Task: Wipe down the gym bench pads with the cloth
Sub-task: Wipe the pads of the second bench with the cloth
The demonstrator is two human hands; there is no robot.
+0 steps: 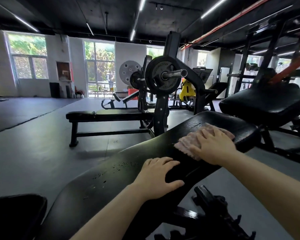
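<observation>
A long black bench pad (114, 172) runs from the lower left up toward the right, with small droplets and scuffs on its near half. A pink cloth (189, 142) lies flat on the pad's far half. My right hand (213, 144) presses on the cloth with straight, spread fingers. My left hand (159, 177) rests on the pad nearer to me, fingers flat on top and thumb over the pad's right edge. A second black pad (267, 101) sits higher at the right.
A barbell with a black weight plate (160, 75) on its rack stands just beyond the pad. A flat bench (109, 114) stands further left on the grey floor. The bench's adjuster frame (215, 208) juts out below right. Another dark pad (16, 215) is at the lower left corner.
</observation>
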